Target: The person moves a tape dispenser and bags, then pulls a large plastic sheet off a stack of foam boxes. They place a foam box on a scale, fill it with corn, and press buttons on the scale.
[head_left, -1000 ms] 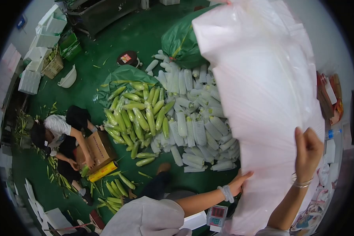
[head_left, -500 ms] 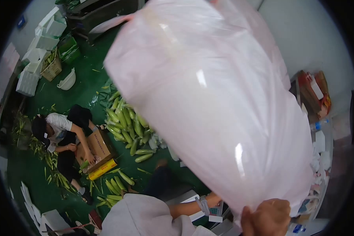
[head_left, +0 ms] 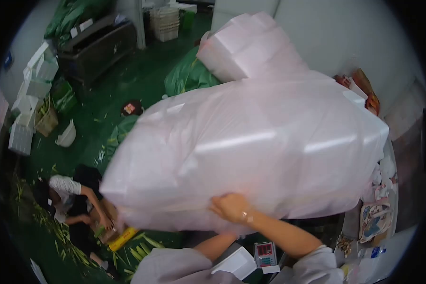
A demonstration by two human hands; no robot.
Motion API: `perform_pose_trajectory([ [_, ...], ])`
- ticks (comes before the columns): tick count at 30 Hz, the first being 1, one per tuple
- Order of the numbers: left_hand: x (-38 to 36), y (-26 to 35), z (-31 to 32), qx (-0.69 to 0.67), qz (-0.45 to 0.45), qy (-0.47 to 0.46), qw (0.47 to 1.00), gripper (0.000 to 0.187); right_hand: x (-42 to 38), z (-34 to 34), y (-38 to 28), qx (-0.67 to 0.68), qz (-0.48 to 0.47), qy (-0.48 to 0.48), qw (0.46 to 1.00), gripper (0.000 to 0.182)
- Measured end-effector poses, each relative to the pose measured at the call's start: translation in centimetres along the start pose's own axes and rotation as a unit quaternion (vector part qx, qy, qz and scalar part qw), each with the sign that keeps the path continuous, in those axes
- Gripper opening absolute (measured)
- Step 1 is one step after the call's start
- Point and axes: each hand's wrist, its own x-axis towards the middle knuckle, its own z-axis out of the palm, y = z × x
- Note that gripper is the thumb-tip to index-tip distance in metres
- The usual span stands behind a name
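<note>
A large, pale pink plastic bag point(head_left: 270, 137) with white boxy shapes inside fills the middle of the view, lying lengthwise across it. My right hand point(head_left: 231, 207) rests against the bag's near side, palm side on the plastic and fingers somewhat apart. My left forearm point(head_left: 215, 246) reaches under the bag's lower edge, which hides the fingers of my left hand. Behind the big bag, another pink-wrapped white block point(head_left: 251, 47) sticks up at the top.
At left, a person point(head_left: 66, 189) bends over a cardboard box point(head_left: 110, 213) beside a yellow roll point(head_left: 123, 238). Corn point(head_left: 142, 251) lies on the green floor. Below the bag are a scale point(head_left: 265, 254) and a white box point(head_left: 236, 262). Foam boxes point(head_left: 22, 137) line the left wall.
The bag has swung from a steep slant to nearly level and now covers the corn pile. My right hand has moved left from the bag's gathered end to its side; my left hand has slipped behind it.
</note>
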Motion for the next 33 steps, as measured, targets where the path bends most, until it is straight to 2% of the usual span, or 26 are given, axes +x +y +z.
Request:
perform_pose_trajectory([
  [1, -0.4, -1.8, -2.0, -0.010, -0.051, 0.038, 0.998, 0.044, 0.1, 3.9, 0.2, 0.023, 0.009, -0.051, 0.998, 0.033],
  [3, -3.2, -7.0, -7.9, -0.078, -0.207, 0.139, 0.965, 0.042, -0.7, 12.1, 1.6, 0.062, 0.016, -0.102, 0.993, 0.033],
  [5, -7.6, -13.6, -17.2, -0.277, -0.311, 0.215, 0.883, 0.079, -2.2, 14.5, 1.6, 0.087, 0.039, -0.125, 0.988, 0.033],
  [7, -13.1, -13.8, -21.3, -0.480, -0.216, 0.390, 0.755, 0.087, -4.2, 15.6, 1.1, 0.112, 0.071, -0.147, 0.980, 0.033],
  [9, -14.8, -11.1, -24.3, -0.540, -0.053, 0.454, 0.707, 0.097, -5.6, 15.4, 0.9, 0.116, 0.051, -0.121, 0.985, 0.030],
  [11, -15.1, -6.6, -27.5, -0.570, 0.036, 0.462, 0.679, 0.108, -7.1, 14.3, -0.2, 0.109, 0.072, -0.144, 0.981, 0.028],
  [12, -16.4, -5.8, -30.8, -0.521, 0.079, 0.401, 0.749, 0.110, -7.7, 13.4, -0.8, 0.103, 0.086, -0.166, 0.977, 0.027],
  [13, -16.8, -2.7, -29.7, -0.414, 0.168, 0.431, 0.784, 0.103, -8.6, 11.7, -1.6, 0.100, 0.094, -0.160, 0.978, 0.027],
  [14, -16.9, 0.1, -30.8, -0.228, 0.250, 0.643, 0.687, 0.094, -9.5, 9.5, -2.7, 0.104, 0.069, -0.136, 0.983, 0.026],
  [15, -18.1, 3.4, -29.8, -0.023, 0.243, 0.784, 0.570, 0.087, -10.6, 8.2, -3.6, 0.109, 0.049, -0.110, 0.987, 0.025],
  [16, -19.4, 5.3, -29.4, -0.013, 0.241, 0.775, 0.584, 0.087, -12.0, 7.7, -3.8, 0.112, 0.038, -0.054, 0.991, 0.024],
  [18, -21.6, 9.2, -29.2, 0.028, 0.267, 0.619, 0.738, 0.087, -14.1, 4.6, -4.9, 0.077, 0.061, -0.017, 0.995, 0.025],
  [20, -23.4, 12.0, -28.2, 0.067, 0.283, 0.442, 0.849, 0.087, -15.1, 1.6, -5.3, 0.046, 0.072, 0.018, 0.996, 0.025],
  [21, -23.8, 12.2, -26.7, 0.076, 0.285, 0.434, 0.852, 0.087, -15.2, 0.3, -5.1, 0.032, 0.073, 0.012, 0.997, 0.025],
  [23, -23.7, 12.0, -24.2, -0.033, 0.125, 0.461, 0.878, 0.089, -15.1, -1.4, -5.5, 0.014, 0.077, 0.020, 0.997, 0.024],
  [25, -24.3, 9.3, -29.9, -0.143, 0.202, 0.292, 0.924, 0.079, -13.5, -2.6, -6.3, 0.013, 0.010, 0.080, 0.997, 0.023],
  [26, -24.5, 8.6, -30.4, -0.152, 0.205, 0.283, 0.925, 0.079, -12.5, -2.9, -6.4, 0.007, -0.034, 0.135, 0.990, 0.012],
  [28, -24.1, 7.6, -30.2, -0.156, 0.186, 0.316, 0.917, 0.079, -10.0, -4.2, -7.8, 0.006, -0.099, 0.138, 0.985, 0.024],
  [30, -23.3, 6.8, -29.9, -0.164, 0.169, 0.339, 0.911, 0.078, -7.9, -5.8, -10.3, -0.026, -0.179, 0.081, 0.980, 0.039],
  [33, -22.1, 6.5, -29.5, -0.172, 0.151, 0.362, 0.904, 0.077, -5.8, -7.8, -15.0, 0.024, -0.273, 0.064, 0.960, 0.017],
])
